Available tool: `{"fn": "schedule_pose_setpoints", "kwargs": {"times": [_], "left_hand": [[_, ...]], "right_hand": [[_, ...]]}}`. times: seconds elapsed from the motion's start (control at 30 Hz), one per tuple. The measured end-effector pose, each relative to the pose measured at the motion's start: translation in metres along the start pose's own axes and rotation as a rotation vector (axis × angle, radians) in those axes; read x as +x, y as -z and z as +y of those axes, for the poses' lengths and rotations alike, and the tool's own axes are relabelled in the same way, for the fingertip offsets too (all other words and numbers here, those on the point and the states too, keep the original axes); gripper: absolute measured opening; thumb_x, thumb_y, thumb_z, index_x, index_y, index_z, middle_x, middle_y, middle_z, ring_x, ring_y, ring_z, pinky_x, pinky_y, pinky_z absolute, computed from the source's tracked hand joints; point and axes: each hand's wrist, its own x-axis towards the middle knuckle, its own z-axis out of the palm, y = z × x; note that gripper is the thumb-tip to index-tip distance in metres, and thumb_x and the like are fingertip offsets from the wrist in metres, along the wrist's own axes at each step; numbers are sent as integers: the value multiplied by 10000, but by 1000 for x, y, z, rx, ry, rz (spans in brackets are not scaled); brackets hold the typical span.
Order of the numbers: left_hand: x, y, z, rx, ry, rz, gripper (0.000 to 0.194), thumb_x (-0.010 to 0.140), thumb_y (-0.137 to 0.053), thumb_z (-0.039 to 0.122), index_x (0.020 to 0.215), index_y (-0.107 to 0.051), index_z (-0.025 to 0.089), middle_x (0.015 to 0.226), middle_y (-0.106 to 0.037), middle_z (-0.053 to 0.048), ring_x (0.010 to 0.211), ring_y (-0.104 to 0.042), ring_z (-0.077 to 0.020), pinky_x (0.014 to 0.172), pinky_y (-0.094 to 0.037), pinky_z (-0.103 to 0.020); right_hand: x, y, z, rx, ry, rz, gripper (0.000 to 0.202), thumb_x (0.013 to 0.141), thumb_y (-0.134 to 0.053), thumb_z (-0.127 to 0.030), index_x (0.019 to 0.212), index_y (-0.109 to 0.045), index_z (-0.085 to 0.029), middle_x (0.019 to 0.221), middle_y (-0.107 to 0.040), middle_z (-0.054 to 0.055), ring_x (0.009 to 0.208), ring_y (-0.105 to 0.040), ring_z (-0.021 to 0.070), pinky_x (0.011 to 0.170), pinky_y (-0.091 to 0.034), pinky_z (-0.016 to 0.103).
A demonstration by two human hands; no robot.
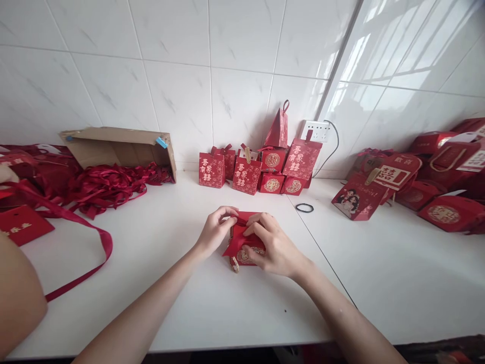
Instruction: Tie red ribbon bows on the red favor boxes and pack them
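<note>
A small red gift box sat on the white bench, near its middle and close to the front edge. The left hand pinched the box's top flap at its 10 o'clock corner, fingers curled tight on the red paper. The right hand covered the box's 3 o'clock side, thumb and fingers closed on the top fold. A striped cord handle hung at the box's 6 o'clock.

At 12 o'clock from the box, a cluster of finished red boxes stood against the wall. A black hair tie lay at 2 o'clock. At 10 o'clock a tipped cardboard carton spilled red ribbons, and one long ribbon trailed toward 8 o'clock. At 3 o'clock red gift bags lay piled.

The walls were glossy white marbled tile, meeting in a corner at 1 o'clock, where a white socket sat with a cable. Window reflections showed on the right-hand wall.
</note>
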Motion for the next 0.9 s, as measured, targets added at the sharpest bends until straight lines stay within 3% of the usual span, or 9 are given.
{"fn": "schedule_pose_setpoints", "kwargs": {"times": [0.13,0.23,0.37,0.53,0.67,0.9], "left_hand": [[-6,-1,0,117,-172,33,241,747,-441,176,968,-534,195,1058,-601,-49,1068,-542,-192,929,-426,-341],[-11,-3,5,203,-273,-33,285,753,-373,113,926,-582,201,1028,-628,-30,1055,-550,-170,962,-410,-328],[-12,-3,13,271,-265,-66,280,738,-351,110,713,-614,205,872,-649,-30,966,-571,-183,902,-443,-332],[-10,2,19,300,-209,-69,279,753,-358,142,722,-629,202,861,-641,-34,932,-564,-192,858,-446,-330],[-12,2,24,382,-240,-116,164,788,-490,268,708,-620,208,820,-643,-27,916,-558,-208,854,-434,-337],[-9,0,22,401,-209,-140,111,753,-544,257,710,-637,214,862,-657,-33,936,-560,-214,869,-426,-343]], "right_hand": [[0,-2,1,-98,120,52,17,804,-530,-192,817,-534,-182,776,-565,36,745,-491,161,773,-396,353],[0,-4,1,-203,210,92,73,855,-493,-210,821,-550,-179,741,-579,28,708,-486,148,757,-390,341],[0,-6,-3,-295,286,129,112,875,-472,-171,889,-583,-158,758,-603,37,717,-494,150,749,-396,338],[-1,-7,-8,-293,398,175,136,848,-488,-92,856,-620,-126,691,-589,40,686,-468,150,760,-420,334],[-2,-7,-8,-276,442,181,121,841,-516,-95,852,-628,-139,684,-592,29,686,-478,147,741,-429,330],[-2,-11,-15,-240,486,181,113,841,-524,-117,807,-611,-181,670,-585,2,649,-483,131,717,-430,324]]}}
